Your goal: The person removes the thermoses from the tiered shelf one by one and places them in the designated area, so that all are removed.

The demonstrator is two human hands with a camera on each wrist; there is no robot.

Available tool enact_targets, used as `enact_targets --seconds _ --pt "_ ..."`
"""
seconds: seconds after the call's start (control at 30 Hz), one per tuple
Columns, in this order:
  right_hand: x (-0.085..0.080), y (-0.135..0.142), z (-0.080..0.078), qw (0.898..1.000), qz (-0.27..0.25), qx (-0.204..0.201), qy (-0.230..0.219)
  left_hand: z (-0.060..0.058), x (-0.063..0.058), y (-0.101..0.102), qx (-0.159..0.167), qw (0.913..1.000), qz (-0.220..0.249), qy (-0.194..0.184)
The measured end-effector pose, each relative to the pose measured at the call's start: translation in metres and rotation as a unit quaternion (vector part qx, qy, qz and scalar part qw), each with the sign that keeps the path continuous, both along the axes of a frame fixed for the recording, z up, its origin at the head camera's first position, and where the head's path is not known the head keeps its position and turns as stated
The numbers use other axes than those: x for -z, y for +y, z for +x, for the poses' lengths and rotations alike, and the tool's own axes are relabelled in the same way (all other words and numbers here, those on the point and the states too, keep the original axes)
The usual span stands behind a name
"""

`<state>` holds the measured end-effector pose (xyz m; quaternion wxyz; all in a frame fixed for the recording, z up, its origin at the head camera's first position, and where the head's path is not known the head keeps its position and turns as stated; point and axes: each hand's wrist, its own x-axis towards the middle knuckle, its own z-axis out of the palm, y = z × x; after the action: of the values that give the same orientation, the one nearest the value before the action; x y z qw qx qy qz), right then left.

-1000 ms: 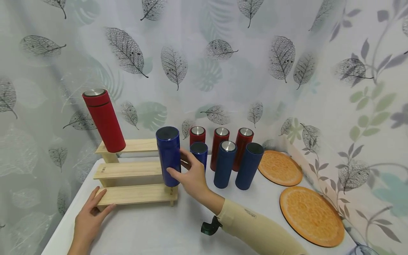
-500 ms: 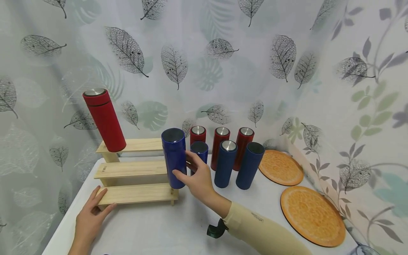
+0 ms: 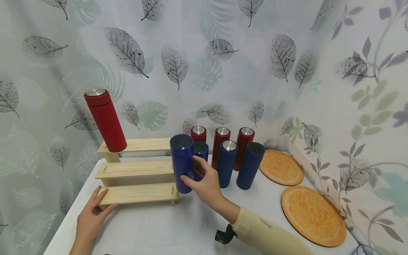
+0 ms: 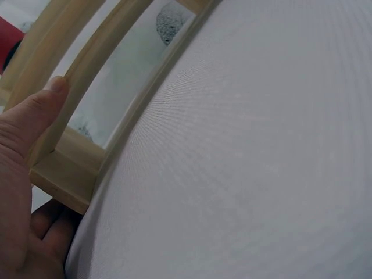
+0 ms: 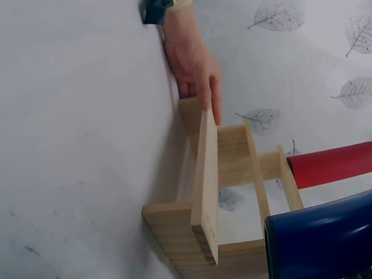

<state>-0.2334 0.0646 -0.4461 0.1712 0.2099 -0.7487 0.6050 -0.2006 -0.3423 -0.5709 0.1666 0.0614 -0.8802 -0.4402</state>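
My right hand [image 3: 207,182] grips a glossy blue thermos flask [image 3: 182,164] from its right side, thumb in front. The flask is upright, just right of the three-step wooden rack [image 3: 140,193]; its dark top faces up. In the right wrist view the blue flask [image 5: 325,238] shows at the lower right, beside the rack's near end. My left hand [image 3: 90,219] holds the left end of the rack's lowest step. The left wrist view shows its thumb on the wooden rack [image 4: 87,70] and curled fingers beneath the end. A red thermos [image 3: 106,122] stands at the left of the top step.
Right of the held flask stand several more thermoses on the white table [image 3: 153,226]: red ones [image 3: 243,143] behind, blue ones [image 3: 250,166] in front. Two round orange mats [image 3: 313,216] lie along the right side. A leaf-print curtain [image 3: 204,81] hangs behind.
My right hand has moved the blue flask rightward and slightly down, away from over the rack's right end. My left hand stays at the rack's left end.
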Motion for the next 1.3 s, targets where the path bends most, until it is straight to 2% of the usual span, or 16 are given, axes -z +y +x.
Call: enact_targets --seconds 0.27,0.53,0.97,1.3 --pt "0.006 0.01 0.005 1.0 0.002 -0.009 0.001 0.001 -0.002 0.003 -0.005 1.0 -0.001 -0.004" --pt "0.014 0.022 0.008 1.0 0.009 0.007 -0.018 0.001 -0.002 0.004 -0.01 0.9999 -0.006 -0.01" --pt "0.03 0.037 0.008 1.0 -0.018 -0.001 -0.01 0.003 -0.002 0.002 -0.006 1.0 -0.004 -0.001" --pt "0.038 0.043 0.009 0.999 -0.01 0.019 -0.023 0.002 -0.001 0.002 -0.001 1.0 0.001 -0.002"
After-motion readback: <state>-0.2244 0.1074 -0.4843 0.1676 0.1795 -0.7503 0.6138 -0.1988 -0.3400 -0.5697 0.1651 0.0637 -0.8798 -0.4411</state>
